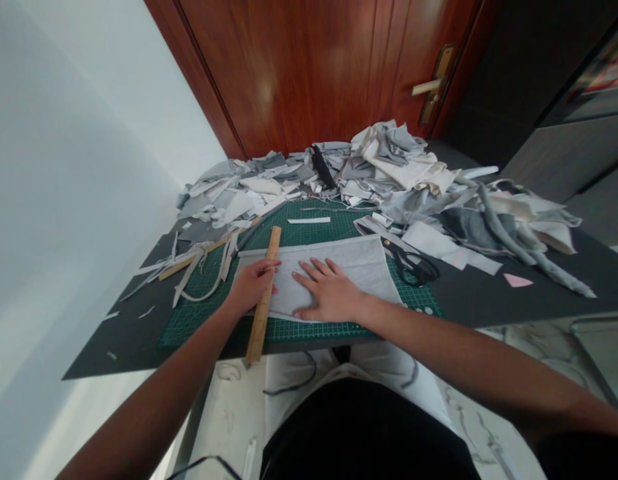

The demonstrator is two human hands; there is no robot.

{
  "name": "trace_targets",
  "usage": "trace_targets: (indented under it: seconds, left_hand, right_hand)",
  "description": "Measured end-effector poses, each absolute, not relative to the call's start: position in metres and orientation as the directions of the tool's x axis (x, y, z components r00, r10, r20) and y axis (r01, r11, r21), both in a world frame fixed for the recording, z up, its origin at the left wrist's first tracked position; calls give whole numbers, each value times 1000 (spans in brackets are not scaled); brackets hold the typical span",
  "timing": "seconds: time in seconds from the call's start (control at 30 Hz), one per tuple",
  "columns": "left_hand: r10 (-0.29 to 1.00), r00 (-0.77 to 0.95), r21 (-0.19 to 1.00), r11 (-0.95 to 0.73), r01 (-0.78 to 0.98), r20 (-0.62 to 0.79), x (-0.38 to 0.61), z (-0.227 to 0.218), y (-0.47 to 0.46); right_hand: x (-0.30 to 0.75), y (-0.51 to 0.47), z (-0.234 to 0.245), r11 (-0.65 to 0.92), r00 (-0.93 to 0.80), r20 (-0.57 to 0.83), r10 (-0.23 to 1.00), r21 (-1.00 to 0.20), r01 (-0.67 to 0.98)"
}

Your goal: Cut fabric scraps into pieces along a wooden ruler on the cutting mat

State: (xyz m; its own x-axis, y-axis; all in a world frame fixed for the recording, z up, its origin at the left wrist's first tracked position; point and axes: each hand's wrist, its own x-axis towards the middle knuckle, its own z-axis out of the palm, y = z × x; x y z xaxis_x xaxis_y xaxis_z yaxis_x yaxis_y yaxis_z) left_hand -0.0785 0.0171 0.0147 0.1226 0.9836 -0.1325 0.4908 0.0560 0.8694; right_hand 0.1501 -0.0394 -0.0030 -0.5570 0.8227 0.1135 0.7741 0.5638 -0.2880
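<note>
A piece of light grey cloth lies flat on the green cutting mat. Across its left part runs a wooden ruler, tilted slightly, its lower end sticking out past the table edge. My left hand grips the ruler near its middle, fingers curled at its edge; a small dark spot by the fingers is too small to make out. Spread flat, my right hand presses on the middle of the cloth. Black-handled scissors lie just right of the cloth, with part of the blades beside its corner.
Heaps of grey and white fabric scraps line the back of the dark table. A white strip rests on the mat above the cloth. Loose strips lie at left, a pink scrap at right. Behind stands a wooden door.
</note>
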Motion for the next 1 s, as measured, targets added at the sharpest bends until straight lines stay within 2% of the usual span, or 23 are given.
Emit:
trace_targets:
  seconds: [0.2, 0.4, 0.5, 0.63, 0.83, 1.0]
  left_hand:
    - [975, 94, 858, 131, 496, -204, -75, 31, 10]
    - [914, 302, 863, 95, 495, -273, -23, 39, -8]
    - [872, 407, 882, 56, 467, -271, -3, 34, -9]
    - [849, 444, 866, 31, 500, -287, 3, 29, -4]
    - [755, 529, 861, 92, 501, -388, 2, 34, -9]
    - [787, 511, 877, 75, 474, -344, 5, 29, -3]
  right_hand:
    - [181, -32, 0, 540, -542, 90, 836, -320, 779]
    - [220, 7, -1, 539, -497, 209, 842, -314, 781]
    - [220, 16, -4, 486, -417, 260, 871, -329, 810]
    - [214, 12, -9, 373, -284, 282, 916, -346, 861]
    - [212, 8, -9, 328, -278, 193, 941, -315, 890]
    - [214, 7, -8, 371, -330, 182, 926, -287, 883]
